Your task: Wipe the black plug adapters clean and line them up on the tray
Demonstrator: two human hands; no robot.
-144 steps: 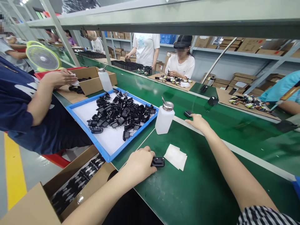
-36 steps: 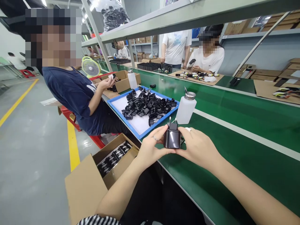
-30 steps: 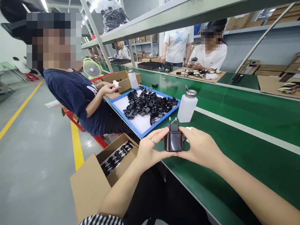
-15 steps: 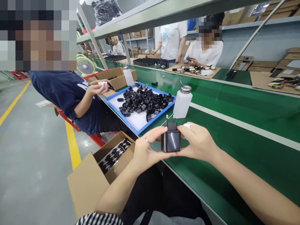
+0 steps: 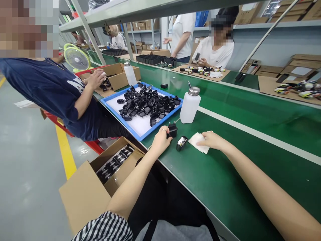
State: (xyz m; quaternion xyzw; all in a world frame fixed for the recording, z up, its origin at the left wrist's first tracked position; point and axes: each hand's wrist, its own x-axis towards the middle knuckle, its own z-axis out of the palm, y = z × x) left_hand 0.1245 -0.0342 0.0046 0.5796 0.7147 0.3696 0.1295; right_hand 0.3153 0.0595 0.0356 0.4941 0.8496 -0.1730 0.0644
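My left hand (image 5: 162,140) pinches a black plug cover (image 5: 172,130) with two metal pins pointing up, low over the green bench. Just right of it, apart from both hands, a black charger housing (image 5: 181,143) appears to lie on the bench, its open side showing white parts inside. My right hand (image 5: 212,140) has its fingers closed on a folded white cloth (image 5: 199,143) beside the housing. Behind the hands stands a white dispenser bottle (image 5: 190,106) with a metal top.
A blue-rimmed tray (image 5: 142,135) heaped with black plug covers lies left. Below it, an open carton (image 5: 117,164) holds packed black parts. A co-worker in a navy shirt (image 5: 50,90) sits at left. Farther back are another bottle (image 5: 129,74) and a co-worker in white (image 5: 213,55).
Both hands held a closed black charger up together; now it is in two pieces. My left hand moved forward with the plug cover, and my right hand moved right with the cloth.
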